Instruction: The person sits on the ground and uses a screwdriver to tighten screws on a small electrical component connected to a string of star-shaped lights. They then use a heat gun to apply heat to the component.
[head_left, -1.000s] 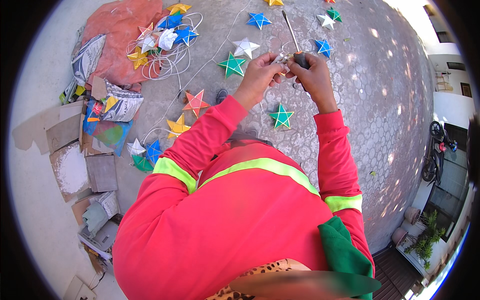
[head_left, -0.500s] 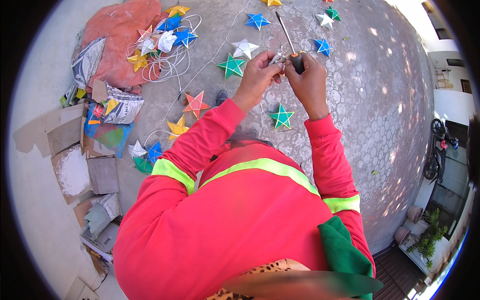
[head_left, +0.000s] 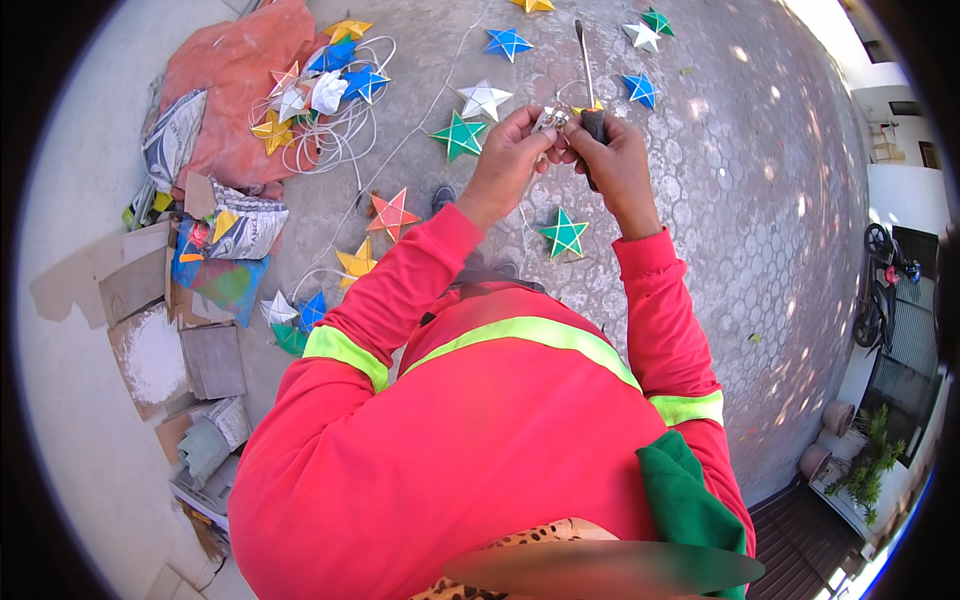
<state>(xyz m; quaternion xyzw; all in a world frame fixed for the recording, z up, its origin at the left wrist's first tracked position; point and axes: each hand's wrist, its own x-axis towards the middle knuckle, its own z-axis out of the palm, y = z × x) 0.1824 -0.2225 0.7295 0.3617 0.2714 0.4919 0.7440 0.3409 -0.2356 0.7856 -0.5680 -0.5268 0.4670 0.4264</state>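
Note:
Out in front of my chest, my left hand [head_left: 510, 165] pinches a small whitish fitting [head_left: 551, 118] with bits of wire; its exact kind is too small to tell. My right hand [head_left: 622, 170] grips a screwdriver [head_left: 585, 68] by its dark handle, the metal shaft pointing away from me. The right thumb and fingertips meet the fitting beside the left fingers. On the ground near my hands lie a white star lantern [head_left: 484, 100], a green star lantern [head_left: 459, 137] and another green star lantern [head_left: 565, 235], with white cord [head_left: 405, 133] running past them.
More star lanterns, such as a red one [head_left: 394, 214] and a yellow one [head_left: 357, 262], lie on the paving. At left are coiled white cord [head_left: 345, 145], an orange sheet [head_left: 215, 75], sacks [head_left: 250, 218] and cardboard [head_left: 212, 355]. A motorcycle [head_left: 880, 285] stands far right.
The screwdriver has swung from leaning left to nearly upright, and its handle now shows below my right fingers. Both hands stay close together around the fitting.

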